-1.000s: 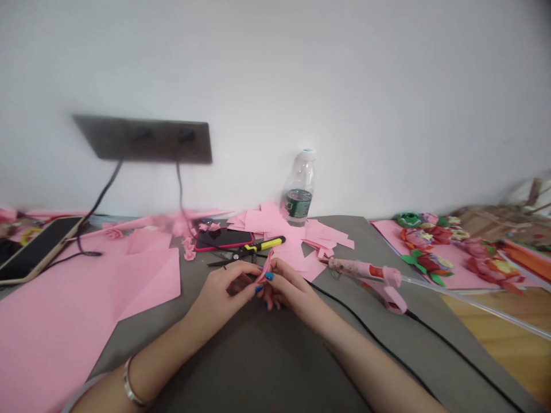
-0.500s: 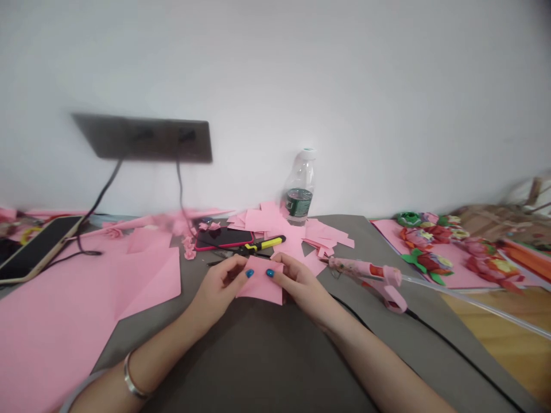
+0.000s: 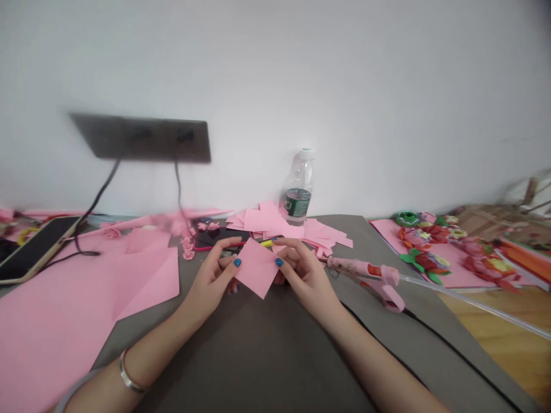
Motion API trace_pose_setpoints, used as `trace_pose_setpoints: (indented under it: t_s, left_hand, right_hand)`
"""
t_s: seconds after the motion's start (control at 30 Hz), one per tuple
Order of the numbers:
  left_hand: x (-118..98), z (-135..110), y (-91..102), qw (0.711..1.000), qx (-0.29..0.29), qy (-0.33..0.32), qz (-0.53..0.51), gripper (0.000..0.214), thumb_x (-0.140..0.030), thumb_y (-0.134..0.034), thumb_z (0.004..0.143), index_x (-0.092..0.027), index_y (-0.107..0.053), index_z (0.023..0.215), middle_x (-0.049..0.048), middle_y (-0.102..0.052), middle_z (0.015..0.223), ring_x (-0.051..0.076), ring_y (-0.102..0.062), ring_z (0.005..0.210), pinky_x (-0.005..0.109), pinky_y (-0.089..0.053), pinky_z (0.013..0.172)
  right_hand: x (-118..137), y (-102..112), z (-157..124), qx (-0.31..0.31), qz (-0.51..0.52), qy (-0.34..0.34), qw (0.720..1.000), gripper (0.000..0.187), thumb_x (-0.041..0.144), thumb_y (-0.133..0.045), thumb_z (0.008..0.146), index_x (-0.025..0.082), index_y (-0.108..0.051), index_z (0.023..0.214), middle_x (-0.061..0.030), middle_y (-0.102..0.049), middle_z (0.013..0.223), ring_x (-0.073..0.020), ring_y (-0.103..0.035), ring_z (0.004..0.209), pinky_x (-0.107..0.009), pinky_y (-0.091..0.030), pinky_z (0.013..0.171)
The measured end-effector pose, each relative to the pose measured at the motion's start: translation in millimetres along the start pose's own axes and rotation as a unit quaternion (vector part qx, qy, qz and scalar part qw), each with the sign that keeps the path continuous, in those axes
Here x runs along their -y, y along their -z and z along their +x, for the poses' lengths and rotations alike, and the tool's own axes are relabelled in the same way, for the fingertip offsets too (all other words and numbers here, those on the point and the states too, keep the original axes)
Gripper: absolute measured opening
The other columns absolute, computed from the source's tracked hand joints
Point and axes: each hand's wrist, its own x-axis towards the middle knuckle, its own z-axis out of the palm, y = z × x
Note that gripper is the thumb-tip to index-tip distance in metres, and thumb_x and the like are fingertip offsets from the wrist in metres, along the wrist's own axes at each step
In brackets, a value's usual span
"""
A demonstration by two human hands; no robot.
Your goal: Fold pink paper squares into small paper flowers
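Note:
A small pink paper square (image 3: 257, 269) is held up between both hands, turned so one corner points down at me. My left hand (image 3: 215, 275) pinches its left corner between thumb and fingers. On the other side, my right hand (image 3: 301, 269) grips the right corner, thumb in front and fingers behind. A faint crease shows across the paper. Behind the hands lie a phone with a red edge (image 3: 215, 236) and a yellow-handled tool (image 3: 267, 243), mostly hidden by the paper and fingers. Many cut pink paper pieces (image 3: 262, 219) are heaped beyond them.
A pink glue gun (image 3: 370, 275) with a clear glue stick and black cable lies at right. A water bottle (image 3: 298, 192) stands by the wall. Paper flowers (image 3: 430, 241) sit far right; large pink sheets (image 3: 55, 321) and another phone (image 3: 37, 249) are at left.
The paper square has been turned from flat-edged to corner-down. My hands have shifted from its upper part to its left and right corners.

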Motion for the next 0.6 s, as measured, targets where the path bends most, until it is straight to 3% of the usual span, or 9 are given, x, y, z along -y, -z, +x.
trace_pose_setpoints:
  t_s: [0.1, 0.23, 0.37, 0.47, 0.53, 0.6]
  left_hand:
    - [0.5, 0.0, 2.5, 0.999, -0.023, -0.032, 0.025, 0.034, -0.035, -0.052, 0.094, -0.024, -0.056, 0.125, -0.0043, -0.055, 0.067, 0.008, -0.047, 0.05, 0.02, -0.037, 0.048]
    - [0.1, -0.5, 4.5, 0.995, -0.024, -0.053, 0.08, 0.021, -0.025, -0.05, 0.092, -0.021, -0.07, 0.095, 0.0002, -0.062, 0.082, 0.007, -0.048, 0.053, 0.02, -0.039, 0.051]
    - [3.2, -1.4, 5.5, 1.0, -0.001, -0.023, 0.016, 0.022, -0.024, -0.048, 0.091, -0.019, -0.069, 0.094, 0.0007, -0.059, 0.079, 0.011, -0.052, 0.058, 0.022, -0.042, 0.052]
    - [5.0, -2.3, 6.0, 0.997, 0.041, -0.018, -0.067, 0.029, -0.036, -0.047, 0.094, -0.018, -0.068, 0.099, 0.0028, -0.059, 0.078, 0.014, -0.056, 0.064, 0.024, -0.046, 0.055]
    - [3.3, -3.5, 5.5, 0.995, 0.067, -0.035, -0.07, 0.031, -0.043, -0.057, 0.089, -0.017, -0.066, 0.104, 0.0041, -0.061, 0.08, 0.016, -0.058, 0.067, 0.025, -0.048, 0.058]
    - [0.0, -4.9, 4.0, 0.995, 0.062, -0.071, -0.017, 0.034, -0.034, -0.074, 0.076, -0.018, -0.067, 0.104, 0.0057, -0.064, 0.088, 0.016, -0.06, 0.071, 0.026, -0.049, 0.061]
  right_hand:
    - [3.1, 1.2, -1.7, 0.018, -0.078, 0.065, 0.995, 0.023, 0.014, -0.042, 0.094, 0.023, -0.061, 0.103, -0.0034, -0.061, 0.089, -0.0118, -0.058, 0.067, -0.026, -0.047, 0.061]
    - [4.8, 1.4, -0.7, 0.037, -0.162, 0.106, 0.98, 0.03, 0.003, -0.042, 0.084, 0.021, -0.065, 0.092, -0.0057, -0.063, 0.093, -0.0162, -0.061, 0.082, -0.028, -0.048, 0.068]
    - [6.4, 2.3, 0.7, 0.023, -0.12, 0.068, 0.99, 0.029, 0.008, -0.047, 0.083, 0.021, -0.068, 0.098, -0.0072, -0.067, 0.099, -0.0189, -0.063, 0.091, -0.028, -0.051, 0.07]
    - [6.9, 4.4, 0.9, 0.02, -0.048, 0.029, 0.998, 0.032, 0.011, -0.045, 0.083, 0.021, -0.07, 0.1, -0.007, -0.066, 0.104, -0.0169, -0.064, 0.085, -0.029, -0.053, 0.07]
    - [6.7, 5.2, 1.4, 0.019, -0.01, 0.003, 1.0, 0.033, 0.011, -0.045, 0.081, 0.022, -0.07, 0.101, -0.0063, -0.065, 0.106, -0.0147, -0.064, 0.079, -0.029, -0.054, 0.07]
    - [6.7, 4.7, 2.2, 0.013, 0.011, -0.011, 1.0, 0.03, 0.014, -0.048, 0.082, 0.022, -0.069, 0.102, -0.006, -0.065, 0.106, -0.0146, -0.063, 0.08, -0.029, -0.054, 0.071]
